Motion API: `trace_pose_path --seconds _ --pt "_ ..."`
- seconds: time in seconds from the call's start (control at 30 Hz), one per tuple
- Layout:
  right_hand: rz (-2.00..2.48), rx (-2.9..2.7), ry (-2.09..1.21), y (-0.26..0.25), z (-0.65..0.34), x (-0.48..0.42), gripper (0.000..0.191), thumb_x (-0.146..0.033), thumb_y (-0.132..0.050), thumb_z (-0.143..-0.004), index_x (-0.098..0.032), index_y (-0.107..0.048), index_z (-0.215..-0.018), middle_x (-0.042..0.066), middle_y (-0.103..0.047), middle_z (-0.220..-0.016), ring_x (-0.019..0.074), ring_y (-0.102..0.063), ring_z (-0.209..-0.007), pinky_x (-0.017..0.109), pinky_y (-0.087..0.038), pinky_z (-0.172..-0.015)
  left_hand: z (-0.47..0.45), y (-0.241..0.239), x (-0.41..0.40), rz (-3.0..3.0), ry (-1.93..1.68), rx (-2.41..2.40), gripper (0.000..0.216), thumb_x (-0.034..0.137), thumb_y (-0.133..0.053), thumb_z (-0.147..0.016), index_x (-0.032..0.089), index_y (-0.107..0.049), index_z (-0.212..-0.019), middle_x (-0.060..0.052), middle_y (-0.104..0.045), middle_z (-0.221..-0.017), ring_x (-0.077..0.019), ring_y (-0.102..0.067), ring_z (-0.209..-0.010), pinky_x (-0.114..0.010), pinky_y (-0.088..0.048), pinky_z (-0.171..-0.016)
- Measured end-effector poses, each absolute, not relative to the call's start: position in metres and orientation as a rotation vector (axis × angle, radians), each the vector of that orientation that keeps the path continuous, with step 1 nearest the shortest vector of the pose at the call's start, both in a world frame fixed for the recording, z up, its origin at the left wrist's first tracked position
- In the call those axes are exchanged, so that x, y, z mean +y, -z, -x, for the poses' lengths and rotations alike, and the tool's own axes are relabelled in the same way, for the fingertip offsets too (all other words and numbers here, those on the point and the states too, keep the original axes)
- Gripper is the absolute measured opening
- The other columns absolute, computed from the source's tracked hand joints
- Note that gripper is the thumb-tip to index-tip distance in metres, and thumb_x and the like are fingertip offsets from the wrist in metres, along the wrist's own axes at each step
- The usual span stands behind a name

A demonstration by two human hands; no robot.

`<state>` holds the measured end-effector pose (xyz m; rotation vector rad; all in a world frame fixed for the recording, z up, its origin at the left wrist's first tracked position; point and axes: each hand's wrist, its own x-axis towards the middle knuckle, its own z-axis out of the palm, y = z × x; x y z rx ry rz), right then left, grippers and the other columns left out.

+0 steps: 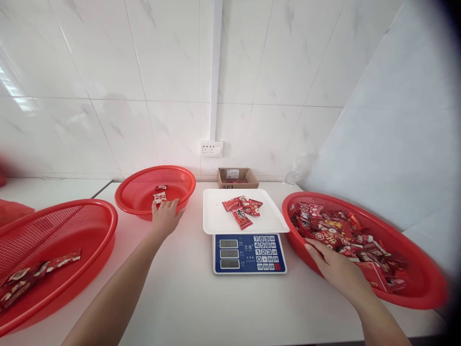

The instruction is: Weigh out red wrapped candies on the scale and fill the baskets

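My left hand (164, 216) rests on the front rim of a small red mesh basket (139, 188), fingers stretched toward a red-and-white candy packet (159, 197) inside it; the hand holds nothing. My right hand (333, 266) lies open and flat over the near rim of a large red basket (414, 288), fingertips touching the heap of red candy packets (338, 230) in it. Between the hands stands a blue-faced electronic scale (249, 253) with a white tray (216, 218) carrying several red packets (243, 209).
A third big red basket (72, 230) at the near left holds a few long red packets (36, 274). A small cardboard box (236, 178) and a clear plastic bottle (296, 169) stand by the tiled wall. A wall socket (212, 148) sits above the counter.
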<state>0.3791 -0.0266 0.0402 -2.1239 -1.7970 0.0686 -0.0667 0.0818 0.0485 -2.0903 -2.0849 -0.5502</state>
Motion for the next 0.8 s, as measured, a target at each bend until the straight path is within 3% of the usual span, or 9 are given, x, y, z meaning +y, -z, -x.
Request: trace_pose_path --seconds 0.23,0.47,0.53,0.63,0.73,0.8 --pt "2.137 -1.824 -0.006 -0.034 -0.382 -0.027 0.05 -0.055 -0.03 -0.083 -0.029 -0.064 -0.109 0.006 -0.07 -0.096 0.0286 -0.067 -0.08 0.039 -0.052 -0.06 0.075 -0.056 0.04 2.248 0.498 -2.068 0.047 0.047 -0.037 -0.087 0.022 -0.05 -0.125 -0.011 -0.061 -0.12 -0.0275 -0.051 -0.113 -0.046 -0.028 -0.101" --pt "2.15 -1.841 0.002 -0.032 -0.382 -0.027 0.052 -0.053 -0.028 -0.084 -0.027 -0.064 -0.111 0.007 -0.07 -0.098 0.0293 -0.066 -0.081 0.041 -0.053 -0.062 0.126 -0.063 0.01 2.237 0.494 -2.176 0.043 0.045 -0.028 -0.088 0.026 -0.065 -0.098 -0.004 -0.071 -0.098 -0.0231 -0.064 -0.083 -0.047 -0.029 -0.101" --pt "2.132 -1.846 0.017 -0.033 -0.381 -0.027 0.051 -0.053 -0.028 -0.084 -0.028 -0.064 -0.111 0.006 -0.07 -0.096 0.0289 -0.066 -0.08 0.04 -0.053 -0.062 0.142 -0.067 0.009 2.19 0.434 -2.253 0.042 0.046 -0.03 -0.085 0.026 -0.066 -0.095 -0.005 -0.07 -0.099 -0.0254 -0.064 -0.086 -0.044 -0.038 -0.094" --pt "2.139 -1.852 0.015 -0.034 -0.38 -0.027 0.052 -0.053 -0.027 -0.085 -0.027 -0.063 -0.113 0.007 -0.07 -0.098 0.0289 -0.066 -0.082 0.04 -0.053 -0.063 0.164 -0.076 0.009 2.088 0.287 -2.349 0.043 0.049 -0.038 -0.08 0.026 -0.063 -0.106 -0.007 -0.068 -0.104 -0.0301 -0.06 -0.099 -0.043 -0.044 -0.085" --pt "2.188 -1.856 -0.018 -0.036 -0.378 -0.029 0.055 -0.054 -0.024 -0.085 -0.026 -0.062 -0.114 0.008 -0.069 -0.101 0.0289 -0.065 -0.085 0.04 -0.052 -0.064 0.182 -0.084 0.008 1.998 0.16 -2.275 0.052 0.052 -0.046 -0.076 0.025 -0.054 -0.12 -0.008 -0.058 -0.123 -0.0342 -0.046 -0.119 -0.054 -0.033 -0.096" --pt "2.209 -1.855 -0.023 -0.038 -0.377 -0.029 0.055 -0.053 -0.024 -0.085 -0.026 -0.062 -0.115 0.007 -0.069 -0.102 0.0284 -0.065 -0.086 0.039 -0.053 -0.063 0.194 -0.087 0.005 1.912 0.158 -2.275 0.055 0.056 -0.044 -0.078 0.024 -0.051 -0.122 -0.009 -0.054 -0.128 -0.0363 -0.038 -0.124 -0.059 -0.029 -0.095"
